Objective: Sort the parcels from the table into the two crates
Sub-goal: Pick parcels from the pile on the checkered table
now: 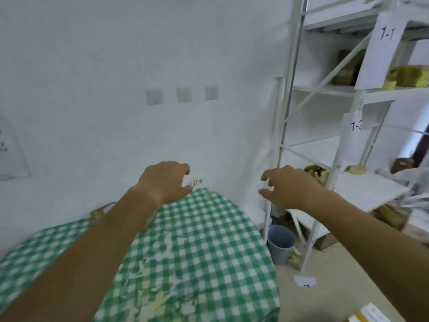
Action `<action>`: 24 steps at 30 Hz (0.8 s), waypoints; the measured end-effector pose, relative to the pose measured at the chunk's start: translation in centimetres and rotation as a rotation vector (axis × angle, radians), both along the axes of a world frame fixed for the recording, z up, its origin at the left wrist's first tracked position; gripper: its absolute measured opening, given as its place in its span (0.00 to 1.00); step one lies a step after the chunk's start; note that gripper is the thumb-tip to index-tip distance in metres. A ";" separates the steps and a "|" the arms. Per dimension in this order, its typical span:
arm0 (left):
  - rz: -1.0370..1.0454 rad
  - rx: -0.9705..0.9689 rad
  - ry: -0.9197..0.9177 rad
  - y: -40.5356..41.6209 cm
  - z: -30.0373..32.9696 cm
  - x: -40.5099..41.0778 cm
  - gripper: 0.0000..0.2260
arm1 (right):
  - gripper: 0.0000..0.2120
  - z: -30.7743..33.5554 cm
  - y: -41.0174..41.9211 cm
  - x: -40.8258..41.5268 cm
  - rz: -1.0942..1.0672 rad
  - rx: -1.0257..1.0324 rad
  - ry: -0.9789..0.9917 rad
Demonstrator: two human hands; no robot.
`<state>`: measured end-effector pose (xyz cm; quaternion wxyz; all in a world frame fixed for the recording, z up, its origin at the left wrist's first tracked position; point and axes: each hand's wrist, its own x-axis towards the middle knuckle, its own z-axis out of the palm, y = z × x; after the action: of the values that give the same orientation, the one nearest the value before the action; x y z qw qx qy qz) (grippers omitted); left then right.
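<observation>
Head view shows both my hands raised in front of me and holding nothing: my left hand [166, 181] has its fingers loosely curled above the far edge of the table, and my right hand [289, 188] hangs out past the table's right side, fingers spread and bent, near the white shelving rack [290, 94]. Under my left forearm lies the table [209, 240] in its green checked cloth, scattered with pale scraps. I can make out no parcel on the part of it in view; a tan shape [102, 211] peeks out beside my left forearm, but it is too blurred and hidden to name. Neither crate shows either. Some brown and yellow packages [408, 75] sit on the rack shelves, a grey bin [281, 242] stands on the floor at its foot, and a corner of a box [369, 313] shows at the bottom right. As I judge it, I am between parcels and reaching for the next. To do it well I should look down first, find a parcel and both crates, then grip the parcel firmly, read its label, and only then choose a crate.
</observation>
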<state>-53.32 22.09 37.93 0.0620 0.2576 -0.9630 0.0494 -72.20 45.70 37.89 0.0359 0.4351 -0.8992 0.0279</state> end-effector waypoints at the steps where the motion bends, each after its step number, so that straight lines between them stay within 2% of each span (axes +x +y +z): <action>1: 0.032 0.013 -0.010 -1.2 -0.7 0.6 0.22 | 0.23 -0.6 -1.2 -0.1 0.016 0.010 -0.006; 17: 0.453 0.138 -0.124 -13.9 -7.7 -1.1 0.20 | 0.21 -7.2 -18.0 -9.8 0.237 0.014 -0.169; 24: 0.579 0.269 -0.154 -20.6 -14.2 1.2 0.17 | 0.20 -9.6 -24.5 -10.3 0.300 0.063 -0.205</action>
<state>-52.12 1.51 23.72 -0.0624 0.5221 -0.8495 -0.0433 -82.49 21.20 28.29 -0.0742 0.5601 -0.8236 0.0492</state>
